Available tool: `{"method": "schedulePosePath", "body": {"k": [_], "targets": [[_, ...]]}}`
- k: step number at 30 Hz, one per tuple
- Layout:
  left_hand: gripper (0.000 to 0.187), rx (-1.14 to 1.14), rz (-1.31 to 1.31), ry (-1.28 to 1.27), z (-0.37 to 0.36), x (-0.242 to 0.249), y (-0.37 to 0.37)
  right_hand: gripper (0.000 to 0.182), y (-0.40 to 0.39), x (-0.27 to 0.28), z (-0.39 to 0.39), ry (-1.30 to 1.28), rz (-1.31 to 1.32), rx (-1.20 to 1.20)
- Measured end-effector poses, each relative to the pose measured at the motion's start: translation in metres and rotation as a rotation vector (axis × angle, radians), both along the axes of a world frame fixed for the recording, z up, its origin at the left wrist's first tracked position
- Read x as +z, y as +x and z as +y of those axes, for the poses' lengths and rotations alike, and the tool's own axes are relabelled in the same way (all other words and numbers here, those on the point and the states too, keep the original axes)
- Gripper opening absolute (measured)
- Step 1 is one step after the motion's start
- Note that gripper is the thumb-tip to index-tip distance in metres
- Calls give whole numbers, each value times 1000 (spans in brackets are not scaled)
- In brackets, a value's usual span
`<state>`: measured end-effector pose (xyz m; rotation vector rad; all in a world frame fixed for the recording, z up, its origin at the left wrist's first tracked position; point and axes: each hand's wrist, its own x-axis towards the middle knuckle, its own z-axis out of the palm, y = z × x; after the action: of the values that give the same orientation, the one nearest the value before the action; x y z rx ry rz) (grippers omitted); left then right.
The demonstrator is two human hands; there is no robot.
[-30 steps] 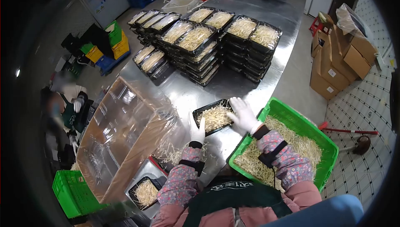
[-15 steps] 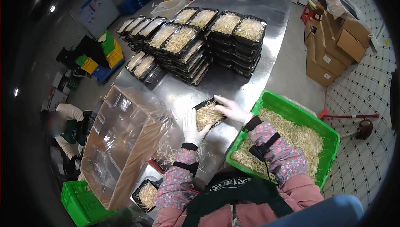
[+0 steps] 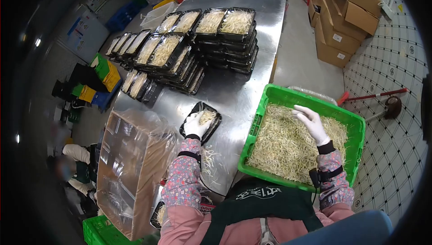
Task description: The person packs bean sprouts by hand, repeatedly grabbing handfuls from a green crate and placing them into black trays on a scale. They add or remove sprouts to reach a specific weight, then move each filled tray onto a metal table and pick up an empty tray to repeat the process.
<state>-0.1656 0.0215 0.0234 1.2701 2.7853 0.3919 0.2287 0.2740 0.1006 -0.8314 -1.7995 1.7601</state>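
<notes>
A black plastic tray of bean sprouts (image 3: 208, 117) sits on the steel table. My left hand (image 3: 195, 125), in a white glove, is closed over its left side, with some fingertips hidden among the sprouts. To the right, a green crate (image 3: 357, 155) holds a wide heap of loose bean sprouts (image 3: 288, 146). Above the heap's right side is my right hand (image 3: 311, 122), also gloved, its fingers stretched out and nothing in them.
Stacked filled trays (image 3: 225, 42) cover the table's far part. A plastic-lined carton (image 3: 130, 164) stands at left, with scattered sprouts (image 3: 209, 166) nearby. Another small tray (image 3: 157, 213) is by my left elbow. A person (image 3: 81, 166) sits at far left. Cardboard boxes (image 3: 337, 33) stand beyond the crate.
My right hand has left the tray and moved right, over the green crate. My left hand has stayed at the tray, now over its left side. The camera view has turned rightward.
</notes>
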Motion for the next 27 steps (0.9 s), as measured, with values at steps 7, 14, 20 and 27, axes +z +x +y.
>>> {"method": "schedulePosePath", "body": {"k": [7,14,20,27], "targets": [[45,-67,-96,117,-76,-33,-63,38,146,-59,30,171,-226,-405],[49,14,147,178,-49,55,-7,97,192,-95,52,377,-978,-286],[37,-225,-177,470,2,80,92,125,129,-134,75,406,-1261,-160],[31,-203,-379,462,-7,81,164,51,112,-174,44,596,-1113,-35]]}}
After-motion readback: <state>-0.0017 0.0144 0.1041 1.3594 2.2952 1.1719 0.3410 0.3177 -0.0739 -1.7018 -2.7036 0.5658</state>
